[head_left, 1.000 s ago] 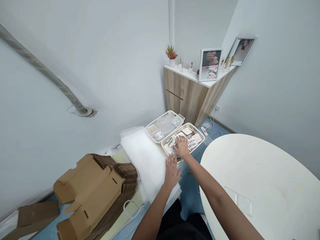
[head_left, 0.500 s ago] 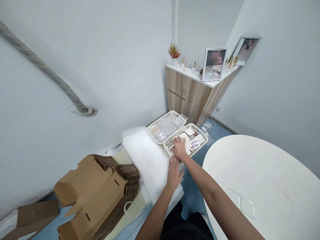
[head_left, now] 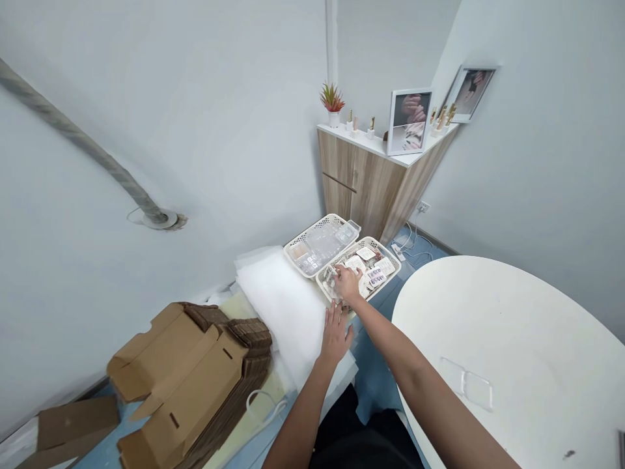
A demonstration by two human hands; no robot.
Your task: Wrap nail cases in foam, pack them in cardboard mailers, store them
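Observation:
My right hand (head_left: pixel 347 284) reaches into the near white plastic basket (head_left: pixel 393 276), its fingers apart over small clear packs (head_left: pixel 330 281) at the left end. White cards (head_left: pixel 366 253) and a pack with purple pieces (head_left: pixel 376 277) lie in the same basket, just beyond that hand. Spread flat, my left hand (head_left: pixel 336 335) has its fingertips at the basket's near edge, above white sheets; whether it touches the rim is unclear. Behind sits a second white basket (head_left: pixel 296 241) holding clear plastic cases (head_left: pixel 325 246).
White foam-like sheets (head_left: pixel 278 299) lie left of the baskets, beside stacked flat cardboard boxes (head_left: pixel 205 371). A round white table (head_left: pixel 527 326) stands at right with a clear plastic tray (head_left: pixel 477 389). Behind are a wooden cabinet (head_left: pixel 375 189) and floor cables (head_left: pixel 415 244).
My right hand's fingers have shifted among the clear packs and look more raised and parted. My left hand stays by the basket's near edge. The whole view has moved slightly.

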